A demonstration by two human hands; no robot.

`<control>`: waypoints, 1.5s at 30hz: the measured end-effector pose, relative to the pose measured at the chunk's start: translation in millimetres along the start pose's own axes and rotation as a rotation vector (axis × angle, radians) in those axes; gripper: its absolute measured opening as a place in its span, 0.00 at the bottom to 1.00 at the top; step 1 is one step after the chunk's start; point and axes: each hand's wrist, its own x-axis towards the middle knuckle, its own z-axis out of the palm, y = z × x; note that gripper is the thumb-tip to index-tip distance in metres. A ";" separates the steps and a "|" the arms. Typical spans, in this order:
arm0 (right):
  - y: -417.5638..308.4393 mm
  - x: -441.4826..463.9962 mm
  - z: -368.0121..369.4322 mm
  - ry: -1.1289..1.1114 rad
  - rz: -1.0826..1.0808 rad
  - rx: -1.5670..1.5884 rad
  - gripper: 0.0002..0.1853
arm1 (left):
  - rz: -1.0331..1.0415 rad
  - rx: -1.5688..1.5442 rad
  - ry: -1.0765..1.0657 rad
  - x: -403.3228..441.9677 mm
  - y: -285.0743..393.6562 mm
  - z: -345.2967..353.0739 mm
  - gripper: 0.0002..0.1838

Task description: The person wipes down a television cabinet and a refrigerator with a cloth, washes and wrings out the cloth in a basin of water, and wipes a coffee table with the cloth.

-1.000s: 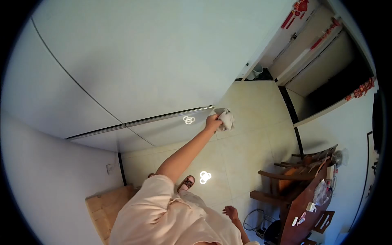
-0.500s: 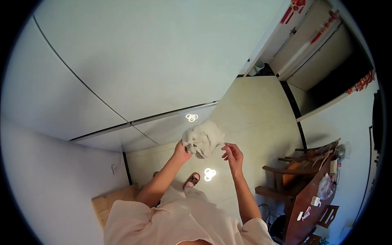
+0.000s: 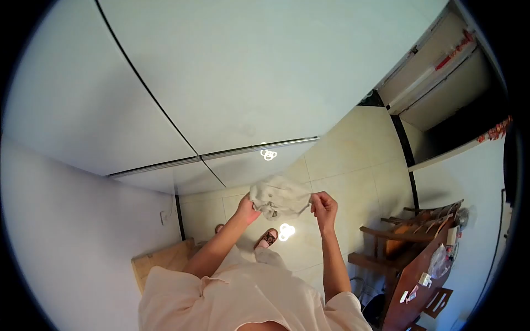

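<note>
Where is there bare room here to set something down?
The widest bare patch is the floor between the white panels, the right hand and the wooden chairs. It is crowded on the table around the plastic bag, and between both hands, where the cloth is.

No writing, label, brand, number or sign can be read. On the table (image 3: 397, 277) at the lower right of the frame, the white box (image 3: 425, 279) and the pink and white packet (image 3: 412, 294) are too small for any print to be made out. The red hanging (image 3: 455, 52) at the upper right and the red decoration (image 3: 497, 130) below it, near the right edge, are too blurred to tell whether they bear any characters.
</note>
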 end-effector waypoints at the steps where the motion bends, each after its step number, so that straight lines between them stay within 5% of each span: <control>1: -7.2 1.2 0.8 0.027 -0.020 0.025 0.10 | -0.014 0.019 -0.001 3.0 -0.1 -7.4 0.20; 4: -13.1 7.6 4.0 0.111 -0.027 0.106 0.12 | -0.005 0.089 0.050 11.0 -7.7 -14.5 0.19; 8: 35.3 22.8 -7.7 -0.084 0.325 0.189 0.16 | -0.094 0.053 0.256 10.0 -3.2 -2.0 0.18; 11: 34.5 51.9 -5.1 -0.077 0.321 0.269 0.15 | -0.083 0.078 0.249 14.0 5.0 21.8 0.17; 17: -10.4 144.8 27.1 0.028 -0.114 0.470 0.09 | 0.042 -0.083 0.143 113.9 2.8 51.8 0.17; 23: 47.5 156.2 38.8 -0.029 -0.699 -0.515 0.14 | 0.064 -0.210 0.185 142.8 -5.1 67.5 0.18; 26: 25.5 149.1 50.9 -0.003 -0.666 -1.065 0.19 | 0.108 -0.141 0.183 140.6 -11.9 54.6 0.18; 29: 29.4 153.1 51.4 0.004 -0.711 -1.165 0.22 | 0.139 -0.017 0.229 134.6 -15.9 47.7 0.17; 37: -2.3 150.3 72.5 -0.076 -0.763 -1.108 0.22 | 0.255 0.207 0.260 102.7 1.7 50.0 0.16; 45: 10.2 117.6 67.2 -0.115 -0.794 -0.804 0.29 | 0.238 0.017 0.221 102.9 9.4 25.5 0.17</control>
